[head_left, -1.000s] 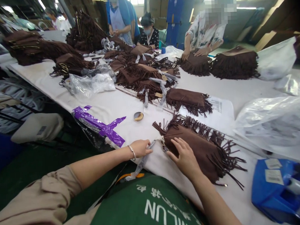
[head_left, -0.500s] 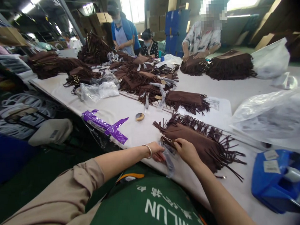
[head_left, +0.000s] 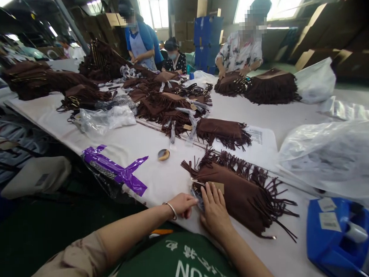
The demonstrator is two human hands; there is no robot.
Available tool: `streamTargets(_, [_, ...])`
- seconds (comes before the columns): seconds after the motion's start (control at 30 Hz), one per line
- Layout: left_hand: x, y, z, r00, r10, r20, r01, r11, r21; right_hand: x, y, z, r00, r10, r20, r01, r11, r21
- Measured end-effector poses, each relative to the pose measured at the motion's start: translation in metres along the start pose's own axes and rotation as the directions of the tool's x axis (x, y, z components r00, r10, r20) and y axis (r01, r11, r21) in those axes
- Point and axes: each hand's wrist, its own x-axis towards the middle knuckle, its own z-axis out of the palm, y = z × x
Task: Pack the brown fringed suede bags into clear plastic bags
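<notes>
A brown fringed bag [head_left: 234, 189] lies flat on the table in front of me, its fringe spread along the far side and right end. My right hand [head_left: 215, 208] rests on the bag's left end, fingers stretched out flat. A tan card tag [head_left: 218, 188] shows beside those fingertips, with a pale cord at the bag's corner. Just left of it, my left hand [head_left: 183, 205] is closed, fingers curled and thumb side toward the bag. Its fingertips reach the clear plastic wrap [head_left: 198, 198] at the corner; whether they pinch anything is hidden.
A blue tape dispenser [head_left: 336, 234] stands at right, near a large clear plastic bag [head_left: 326, 145]. Purple tape [head_left: 115, 169] and a small tape roll [head_left: 163, 155] lie at left. Piled fringed bags [head_left: 162, 103] cover the table farther back, where several people work.
My right hand has gone from pinching near the cord to lying flat on the bag. The tan tag now shows on top. My left hand no longer holds the plastic wrap stretched downward; the view shifted.
</notes>
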Motion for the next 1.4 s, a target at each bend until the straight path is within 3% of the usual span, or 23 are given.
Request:
streamTargets(0.1, [-0.001,-0.003,-0.018,1.000,0.018,0.001,-0.018,1.000,-0.011,0.001,0.004,0.003,1.000,0.012,-0.007,-0.013,1.000,-0.026])
streamTargets(0.27, [0.001,0.002,-0.054,0.987,-0.038,-0.154,-0.016,0.943,-0.333,0.020,0.021,0.003,0.998,-0.003,-0.055,-0.004,0.991,-0.137])
streamTargets(0.37, [0.011,0.009,-0.063,0.991,-0.042,-0.124,-0.026,0.863,-0.505,0.028,0.033,0.002,0.997,-0.063,-0.054,0.054,0.986,-0.160])
streamTargets(0.53, [0.043,0.020,-0.048,0.989,0.083,0.124,0.034,0.684,-0.729,0.028,0.052,-0.007,0.988,-0.139,-0.073,0.135,0.989,-0.056])
streamTargets(0.7, [0.066,0.033,-0.022,0.918,0.330,0.222,0.038,0.482,-0.875,0.014,0.064,-0.017,0.987,-0.136,-0.082,0.139,0.990,0.026])
streamTargets(0.83, [0.080,0.040,-0.011,0.883,0.408,0.232,0.071,0.372,-0.925,0.002,0.067,-0.021,0.986,-0.134,-0.095,0.137,0.990,0.026])
streamTargets(1.0, [0.096,0.046,-0.011,0.930,0.358,0.078,-0.003,0.220,-0.975,-0.004,0.056,-0.020,0.980,-0.141,-0.141,0.148,0.988,0.043])
streamTargets(1.07, [0.095,0.046,-0.015,0.948,0.317,0.027,-0.046,0.221,-0.974,-0.006,0.050,-0.018,0.981,-0.132,-0.144,0.142,0.988,0.055])
streamTargets(1.17, [0.092,0.041,-0.020,0.961,0.275,0.030,-0.079,0.374,-0.924,-0.010,0.044,-0.012,0.983,-0.126,-0.132,0.137,0.988,0.077])
streamTargets(1.23, [0.092,0.039,-0.020,0.966,0.259,-0.025,-0.144,0.452,-0.881,-0.012,0.041,-0.008,0.981,-0.143,-0.133,0.156,0.983,0.097])
streamTargets(1.33, [0.101,0.042,-0.017,0.976,0.170,-0.133,-0.194,0.422,-0.885,-0.015,0.040,-0.004,0.978,-0.152,-0.142,0.170,0.978,0.123])
streamTargets(1.4, [0.108,0.047,-0.016,0.983,0.128,-0.135,-0.174,0.380,-0.908,-0.015,0.039,-0.004,0.981,-0.139,-0.136,0.158,0.978,0.137])
